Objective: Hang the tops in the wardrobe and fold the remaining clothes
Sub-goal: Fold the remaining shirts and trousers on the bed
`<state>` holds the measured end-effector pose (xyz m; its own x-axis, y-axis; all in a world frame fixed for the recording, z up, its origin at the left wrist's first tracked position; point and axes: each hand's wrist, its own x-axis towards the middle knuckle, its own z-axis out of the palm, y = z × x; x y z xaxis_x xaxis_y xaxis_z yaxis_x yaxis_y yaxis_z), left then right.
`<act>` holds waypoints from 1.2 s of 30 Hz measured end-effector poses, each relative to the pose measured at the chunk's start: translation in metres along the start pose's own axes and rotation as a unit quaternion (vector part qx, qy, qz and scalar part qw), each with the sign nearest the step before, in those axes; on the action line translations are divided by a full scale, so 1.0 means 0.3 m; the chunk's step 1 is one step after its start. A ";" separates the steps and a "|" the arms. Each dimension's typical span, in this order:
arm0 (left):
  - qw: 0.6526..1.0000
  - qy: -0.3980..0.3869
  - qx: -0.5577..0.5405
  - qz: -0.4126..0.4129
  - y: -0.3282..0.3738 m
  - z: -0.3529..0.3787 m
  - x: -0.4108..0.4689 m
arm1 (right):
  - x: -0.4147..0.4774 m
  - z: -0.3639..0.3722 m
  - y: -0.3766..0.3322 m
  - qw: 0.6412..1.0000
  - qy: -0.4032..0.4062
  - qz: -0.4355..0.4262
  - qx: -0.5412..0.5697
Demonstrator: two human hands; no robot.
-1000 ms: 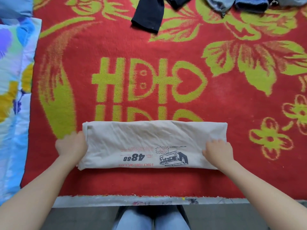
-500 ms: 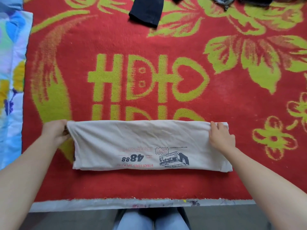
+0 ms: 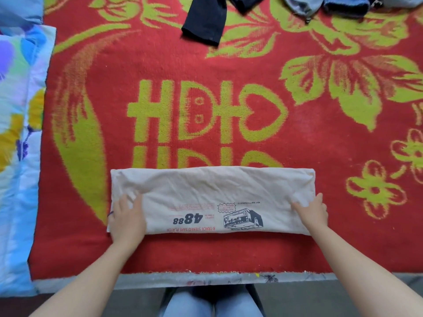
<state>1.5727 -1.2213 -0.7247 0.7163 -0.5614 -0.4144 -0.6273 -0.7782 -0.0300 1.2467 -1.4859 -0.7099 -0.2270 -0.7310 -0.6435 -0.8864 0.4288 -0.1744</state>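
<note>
The shirt (image 3: 212, 195), a cream top folded into a long, narrow band, is lying crosswise on a red blanket (image 3: 160, 65) just in front of the person, with its long edges running left to right. The blanket is spreading across nearly the whole view, showing yellow-green flowers, leaves and large letter-like shapes, and the far edge of the shirt is covering the bottom of those shapes. A pale quilt (image 3: 16, 115) with blue, yellow and purple blotches is lying along the blanket's left edge. At the far edge, well apart from the shirt, a black garment (image 3: 203, 21) is trailing one end onto the blanket, and a heap of grey and blue clothes (image 3: 320, 5) is sitting to its right, partly cut off by the frame. Below the blanket's near edge, the person's knees (image 3: 212, 303) in light blue jeans are showing. On the shirt, a dark print of a tape player with the numbers 4888 is facing up and reading upside down. The left hand (image 3: 127, 219) is resting flat on the shirt's left end, its fingers (image 3: 123, 202) released and spread over the wrinkled cloth. The right hand (image 3: 312, 212) is pressing the right end, its fingers (image 3: 297, 205) lying straight and grasping nothing.
</note>
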 end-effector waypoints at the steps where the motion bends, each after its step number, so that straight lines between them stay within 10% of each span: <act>1: 0.999 -0.018 0.020 -0.036 -0.029 -0.004 0.001 | 0.000 0.001 0.010 1.000 0.004 -0.001 -0.005; 12: 0.983 -0.058 0.000 -0.176 -0.278 -0.079 0.020 | -0.071 -0.127 0.007 0.971 -0.052 0.022 0.231; 15: 0.999 0.025 -0.021 -0.022 -0.218 -0.104 -0.010 | -0.143 -0.141 -0.050 0.980 -0.045 -0.018 0.193; 19: 0.972 -0.048 0.070 0.218 -0.121 -0.021 -0.124 | -0.334 -0.112 -0.216 0.991 -0.015 -0.129 -0.035; 24: 0.980 -0.138 0.074 0.120 -0.119 0.013 -0.199 | -0.699 0.066 -0.485 0.923 -0.013 -0.349 -0.163; 31: 0.993 -0.090 0.052 0.050 -0.265 0.000 -0.181 | -0.961 0.488 -0.588 0.829 -0.371 -0.403 -0.114; 36: 0.989 -0.074 -0.035 -0.121 -0.330 -0.002 -0.207 | -0.813 0.519 -0.373 0.819 -0.238 -0.457 -0.254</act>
<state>1.5904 -1.1097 -0.6956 0.7869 -0.3134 -0.5316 -0.4168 -0.9052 -0.0834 1.4640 -1.2729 -0.6494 0.7005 -0.2818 -0.6557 -0.6791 -0.5458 -0.4909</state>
